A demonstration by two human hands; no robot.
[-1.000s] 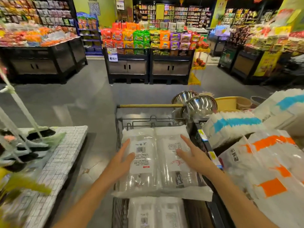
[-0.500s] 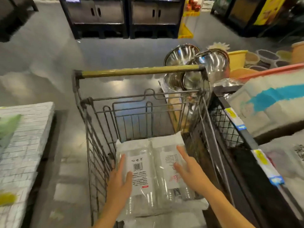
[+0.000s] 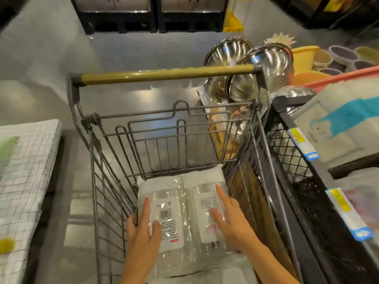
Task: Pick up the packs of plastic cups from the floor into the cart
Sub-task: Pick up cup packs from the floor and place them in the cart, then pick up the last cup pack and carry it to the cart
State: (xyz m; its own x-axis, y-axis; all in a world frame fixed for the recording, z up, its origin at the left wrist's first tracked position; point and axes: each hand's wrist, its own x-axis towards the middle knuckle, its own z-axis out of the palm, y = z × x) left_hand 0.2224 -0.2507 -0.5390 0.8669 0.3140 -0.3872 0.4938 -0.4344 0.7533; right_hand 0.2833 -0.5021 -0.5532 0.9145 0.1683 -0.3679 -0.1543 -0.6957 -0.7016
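A clear pack of plastic cups (image 3: 184,201) with white printed labels lies low inside the grey wire cart (image 3: 114,201), close to its far wall. My left hand (image 3: 141,232) holds the pack's left half, thumb curled round the left edge and fingers on top. Over the right half lies my right hand (image 3: 231,220), fingers spread. Beneath the pack, at the bottom edge of the view, more clear plastic wrap (image 3: 231,271) shows. The cart's brass-coloured handle bar (image 3: 164,75) runs across the far end.
A black wire shelf (image 3: 287,156) with blue-striped bags (image 3: 344,119) presses against the cart's right side. Steel bowls (image 3: 264,64) stack behind the handle. A white gridded stack (image 3: 24,171) stands on the left. Black cabinets (image 3: 151,15) and a yellow floor sign (image 3: 233,23) are beyond.
Both hands have moved the pack down from the cart's top and deep into the basket. My view has tilted downward, away from the store shelves.
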